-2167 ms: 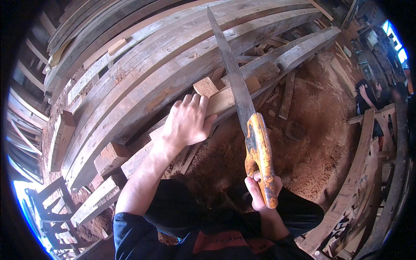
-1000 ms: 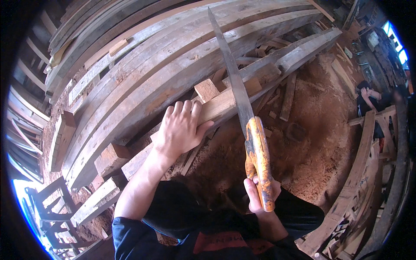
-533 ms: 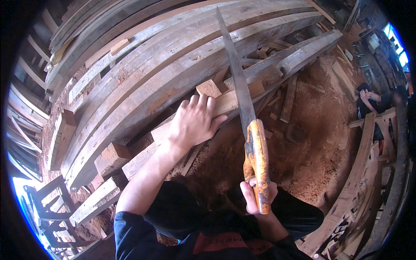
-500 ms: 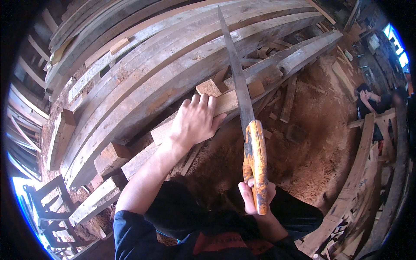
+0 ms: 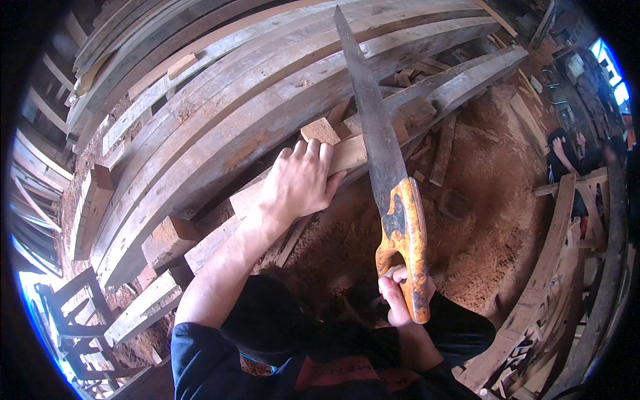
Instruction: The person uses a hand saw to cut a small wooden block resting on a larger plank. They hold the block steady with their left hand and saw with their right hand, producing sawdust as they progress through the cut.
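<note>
My right hand (image 5: 398, 304) is wrapped round the yellow, worn handle of a handsaw (image 5: 381, 143). The saw's long grey blade points away from me, its flat side partly turned up, and passes by the cut end of a pale wood piece (image 5: 349, 156). Whether the teeth touch the wood, I cannot tell. Pressing down on that piece is my left hand (image 5: 297, 179), its fingers bent over the far edge and the thumb on the near side. A small wood block (image 5: 320, 131) sits just beyond the left fingers.
Long timber beams (image 5: 267, 110) lie stacked ahead. Reddish sawdust (image 5: 467, 247) covers the ground to the right. Another person's arm (image 5: 565, 155) shows at the far right, behind stacked planks (image 5: 543, 290). A dark wooden frame (image 5: 80, 320) stands at the lower left.
The saw has turned, so more of its blade's flat side shows. Its handle and my right hand have shifted slightly right and forward. My left hand stays on the wood piece.
</note>
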`<move>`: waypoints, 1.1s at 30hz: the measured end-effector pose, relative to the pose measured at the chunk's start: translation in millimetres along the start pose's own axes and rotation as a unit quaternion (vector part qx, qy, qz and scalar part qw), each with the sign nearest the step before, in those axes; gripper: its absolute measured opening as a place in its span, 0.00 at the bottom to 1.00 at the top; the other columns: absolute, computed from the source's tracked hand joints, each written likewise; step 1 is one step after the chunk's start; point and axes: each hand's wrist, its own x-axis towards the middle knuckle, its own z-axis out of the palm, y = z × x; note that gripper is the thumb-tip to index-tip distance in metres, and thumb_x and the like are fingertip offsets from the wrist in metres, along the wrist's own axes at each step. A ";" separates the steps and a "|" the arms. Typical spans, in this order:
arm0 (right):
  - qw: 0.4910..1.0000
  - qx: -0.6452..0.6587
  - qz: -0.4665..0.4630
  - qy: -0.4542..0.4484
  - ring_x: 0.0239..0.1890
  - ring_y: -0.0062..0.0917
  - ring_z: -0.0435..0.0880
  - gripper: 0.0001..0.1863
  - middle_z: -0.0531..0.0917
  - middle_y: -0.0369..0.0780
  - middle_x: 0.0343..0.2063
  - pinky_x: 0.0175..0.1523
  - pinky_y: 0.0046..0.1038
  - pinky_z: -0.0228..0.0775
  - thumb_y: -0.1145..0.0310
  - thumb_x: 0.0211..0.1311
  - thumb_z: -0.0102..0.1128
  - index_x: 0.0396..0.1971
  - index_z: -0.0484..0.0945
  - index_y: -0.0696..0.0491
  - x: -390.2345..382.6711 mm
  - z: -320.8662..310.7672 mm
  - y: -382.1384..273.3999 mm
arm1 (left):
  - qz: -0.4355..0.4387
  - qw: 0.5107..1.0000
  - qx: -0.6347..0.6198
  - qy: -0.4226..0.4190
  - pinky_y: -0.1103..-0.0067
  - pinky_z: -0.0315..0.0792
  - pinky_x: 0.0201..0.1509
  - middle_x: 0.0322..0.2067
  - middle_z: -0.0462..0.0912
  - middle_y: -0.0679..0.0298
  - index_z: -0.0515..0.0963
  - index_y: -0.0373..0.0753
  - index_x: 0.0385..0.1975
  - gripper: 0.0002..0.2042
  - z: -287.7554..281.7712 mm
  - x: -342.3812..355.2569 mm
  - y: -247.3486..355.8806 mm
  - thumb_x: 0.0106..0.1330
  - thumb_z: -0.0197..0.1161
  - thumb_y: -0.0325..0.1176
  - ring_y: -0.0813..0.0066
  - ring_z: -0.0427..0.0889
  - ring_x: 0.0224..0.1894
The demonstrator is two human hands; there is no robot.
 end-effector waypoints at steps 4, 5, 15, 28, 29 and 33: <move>1.000 0.022 0.018 -0.013 0.19 0.20 0.74 0.10 0.75 0.37 0.22 0.26 0.23 0.67 0.82 0.52 0.58 0.34 0.70 0.57 0.0 -3.7 1.1 | -0.004 1.000 0.001 -0.010 0.66 0.76 0.39 0.31 0.76 0.51 0.71 0.31 0.35 0.21 0.6 1.5 1.1 0.65 0.57 0.49 0.56 0.81 0.36; 0.999 0.022 0.024 -0.006 0.20 0.21 0.76 0.09 0.77 0.38 0.21 0.28 0.23 0.68 0.80 0.52 0.61 0.32 0.72 0.57 -0.1 -3.7 1.0 | -0.005 1.000 0.003 -0.010 0.66 0.76 0.39 0.30 0.76 0.51 0.71 0.31 0.35 0.21 0.9 1.3 1.1 0.65 0.57 0.49 0.56 0.81 0.36; 0.998 -0.049 -0.043 0.015 0.18 0.19 0.76 0.10 0.77 0.36 0.18 0.26 0.22 0.68 0.79 0.52 0.67 0.30 0.73 0.54 11.2 4.9 -17.4 | -0.018 1.000 0.019 -0.004 0.66 0.77 0.38 0.31 0.75 0.52 0.71 0.32 0.34 0.21 3.1 1.4 3.6 0.65 0.56 0.50 0.57 0.80 0.35; 0.996 -0.087 -0.004 -0.037 0.24 0.30 0.75 0.07 0.76 0.39 0.25 0.31 0.32 0.62 0.77 0.54 0.66 0.27 0.75 0.53 41.3 15.4 -25.0 | -0.012 1.000 0.020 -0.014 0.64 0.77 0.40 0.32 0.76 0.49 0.71 0.30 0.38 0.22 6.6 0.6 6.5 0.66 0.55 0.49 0.54 0.80 0.36; 0.994 -0.103 -0.023 -0.018 0.23 0.27 0.76 0.09 0.77 0.38 0.24 0.31 0.29 0.64 0.79 0.53 0.66 0.28 0.74 0.52 24.9 11.1 -22.5 | -0.037 0.998 0.004 -0.057 0.64 0.77 0.41 0.33 0.76 0.49 0.71 0.30 0.39 0.23 3.1 1.9 6.5 0.66 0.55 0.50 0.54 0.80 0.38; 0.998 -0.001 0.019 -0.052 0.23 0.22 0.77 0.12 0.77 0.39 0.22 0.34 0.27 0.70 0.83 0.54 0.60 0.33 0.67 0.54 -44.2 -18.7 -33.9 | 0.012 0.998 0.002 -0.060 0.66 0.77 0.41 0.35 0.76 0.49 0.70 0.29 0.41 0.24 -3.5 -5.3 7.6 0.67 0.54 0.50 0.55 0.79 0.39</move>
